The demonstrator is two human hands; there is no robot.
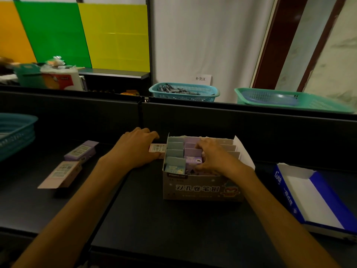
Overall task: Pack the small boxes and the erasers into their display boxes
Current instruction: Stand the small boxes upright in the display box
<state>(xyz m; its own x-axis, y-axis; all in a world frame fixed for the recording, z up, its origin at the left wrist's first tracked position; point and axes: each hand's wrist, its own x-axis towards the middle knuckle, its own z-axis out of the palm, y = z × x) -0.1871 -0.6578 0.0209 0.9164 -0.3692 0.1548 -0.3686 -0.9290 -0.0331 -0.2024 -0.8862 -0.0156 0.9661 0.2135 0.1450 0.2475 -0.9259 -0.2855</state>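
Right hand [214, 155] pinches a purple small box [193, 158] inside the display box [201, 187]; left hand [138, 147] grips a pink box [157, 148] at its left wall. Seat it upright, flush with its row.

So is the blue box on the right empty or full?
Empty, as far as shows. The blue box lies open and only its bare white inside is visible; its far right end runs out of the picture.

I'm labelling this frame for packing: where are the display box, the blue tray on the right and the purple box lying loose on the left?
display box [201, 188]: head view, printed front wall.
blue tray [286, 192]: head view, near blue side wall.
purple box [81, 151]: head view, labelled top face.
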